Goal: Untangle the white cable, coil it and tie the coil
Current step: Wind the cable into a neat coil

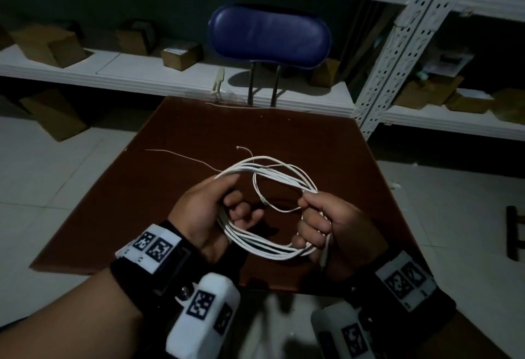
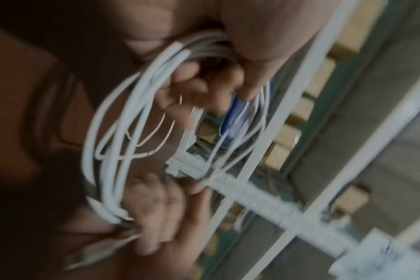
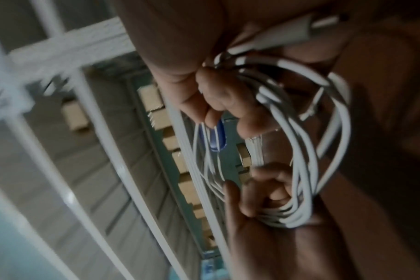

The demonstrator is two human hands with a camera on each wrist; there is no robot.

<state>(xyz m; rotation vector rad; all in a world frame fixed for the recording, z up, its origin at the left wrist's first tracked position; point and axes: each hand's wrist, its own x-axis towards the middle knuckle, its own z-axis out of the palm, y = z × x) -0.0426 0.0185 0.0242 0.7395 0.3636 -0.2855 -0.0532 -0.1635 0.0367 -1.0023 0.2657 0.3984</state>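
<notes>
Above the table's (image 1: 159, 188) near half, well inside its side edges, the left hand (image 1: 204, 211) and right hand (image 1: 335, 225) curl round opposite sides of the coiled white cable (image 1: 255, 241). Thin wire (image 1: 181, 155) lies beyond; chair (image 1: 270, 35) behind.

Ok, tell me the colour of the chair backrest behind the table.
Dark blue; the chair backrest shows best in the head view.
</notes>
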